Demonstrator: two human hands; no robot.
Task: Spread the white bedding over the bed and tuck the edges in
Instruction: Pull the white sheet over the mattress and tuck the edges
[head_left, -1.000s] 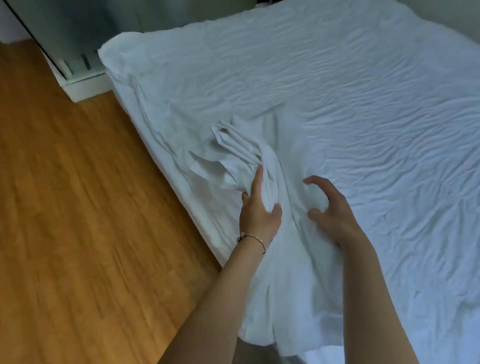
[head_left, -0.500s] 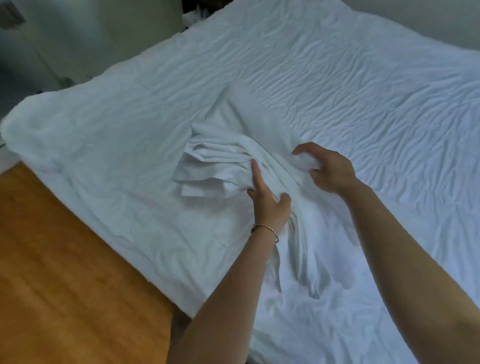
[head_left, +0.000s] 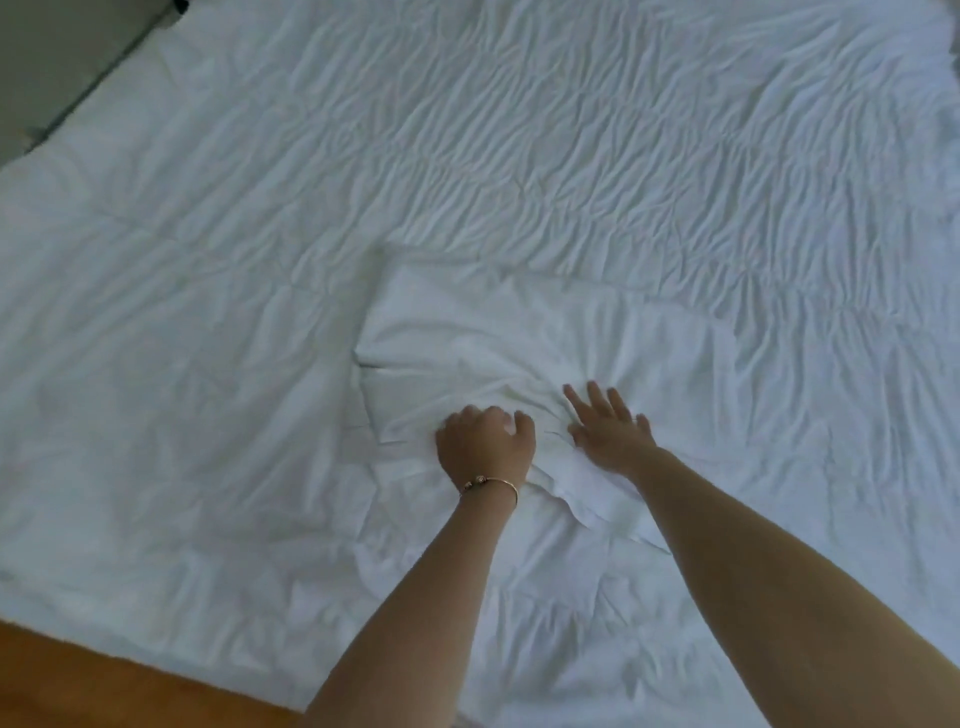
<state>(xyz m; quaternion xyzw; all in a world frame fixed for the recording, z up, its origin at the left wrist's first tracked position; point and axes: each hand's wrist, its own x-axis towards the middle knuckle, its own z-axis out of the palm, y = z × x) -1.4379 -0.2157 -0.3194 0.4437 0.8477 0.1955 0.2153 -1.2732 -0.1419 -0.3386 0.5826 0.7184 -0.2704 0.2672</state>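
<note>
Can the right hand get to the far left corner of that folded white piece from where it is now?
Probably yes: the right hand lies flat on the folded white bedding, and nothing lies between it and that corner.

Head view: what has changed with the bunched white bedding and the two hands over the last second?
The bunched white bedding was pushed farther onto the wrinkled white bed sheet and now lies flatter. The left hand, once fingers up along the bunch, curls into the fabric; the right hand, earlier clawed, has straightened and presses down. The thin gold bracelet stays on the left wrist.
</note>
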